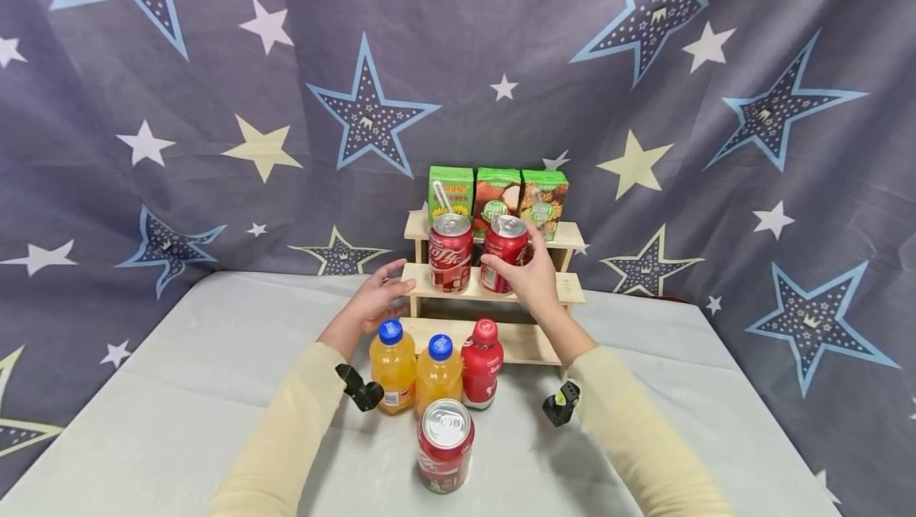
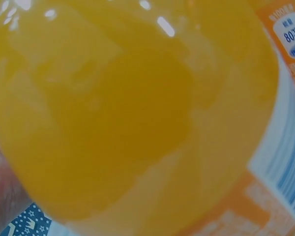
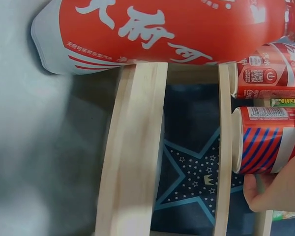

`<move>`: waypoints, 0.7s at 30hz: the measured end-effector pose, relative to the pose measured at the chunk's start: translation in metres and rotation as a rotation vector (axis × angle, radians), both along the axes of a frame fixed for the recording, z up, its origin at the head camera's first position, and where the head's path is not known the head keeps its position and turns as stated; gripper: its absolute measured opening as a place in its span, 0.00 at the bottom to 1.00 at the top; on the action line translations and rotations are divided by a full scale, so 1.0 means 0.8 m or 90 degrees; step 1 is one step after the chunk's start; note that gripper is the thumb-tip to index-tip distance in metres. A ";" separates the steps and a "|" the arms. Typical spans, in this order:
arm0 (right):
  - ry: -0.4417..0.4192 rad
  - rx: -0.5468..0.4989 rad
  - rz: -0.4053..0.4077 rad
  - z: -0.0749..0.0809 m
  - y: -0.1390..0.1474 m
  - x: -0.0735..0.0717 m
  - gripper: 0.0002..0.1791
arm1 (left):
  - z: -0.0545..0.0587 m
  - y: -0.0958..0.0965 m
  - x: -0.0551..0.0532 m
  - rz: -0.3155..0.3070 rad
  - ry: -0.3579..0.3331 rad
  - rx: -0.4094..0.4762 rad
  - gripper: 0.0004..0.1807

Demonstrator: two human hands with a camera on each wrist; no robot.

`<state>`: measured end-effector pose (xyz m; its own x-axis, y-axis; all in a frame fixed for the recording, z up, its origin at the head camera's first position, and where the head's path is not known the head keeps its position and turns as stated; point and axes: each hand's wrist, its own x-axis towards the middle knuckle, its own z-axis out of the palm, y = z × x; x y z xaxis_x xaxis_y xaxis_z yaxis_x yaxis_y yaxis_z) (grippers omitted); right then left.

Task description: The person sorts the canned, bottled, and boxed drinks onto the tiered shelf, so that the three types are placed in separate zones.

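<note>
My right hand (image 1: 531, 272) grips a red soda can (image 1: 504, 250) on the middle step of a wooden tiered stand (image 1: 570, 288), thumb on one side and fingers on the other. In the right wrist view, that can (image 3: 265, 140) shows a barcode and blue stripes, its base at the step's edge. Beside it on the same step stands another red can (image 1: 449, 254). My left hand (image 1: 375, 298) is at the left end of the stand, thumb and fingers extended toward the middle step. An orange drink bottle (image 2: 137, 123) fills most of the left wrist view.
Three juice boxes (image 1: 498, 187) line the top step. In front of the stand are two orange drink bottles (image 1: 393, 362) with blue caps, a red bottle (image 1: 483, 366) and a nearer red can (image 1: 444, 453). A star-patterned cloth (image 1: 458, 48) hangs behind the pale table (image 1: 215, 382).
</note>
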<state>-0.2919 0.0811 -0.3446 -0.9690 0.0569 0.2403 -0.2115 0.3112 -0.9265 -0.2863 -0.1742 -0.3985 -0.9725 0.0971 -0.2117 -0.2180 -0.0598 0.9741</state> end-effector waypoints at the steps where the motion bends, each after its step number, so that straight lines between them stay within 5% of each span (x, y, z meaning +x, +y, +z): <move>1: 0.002 -0.002 0.002 -0.001 0.000 0.000 0.50 | 0.000 0.000 0.001 0.000 0.000 0.001 0.36; 21: 0.010 0.044 0.025 0.002 0.004 0.002 0.51 | -0.003 0.000 -0.002 0.006 -0.002 -0.003 0.36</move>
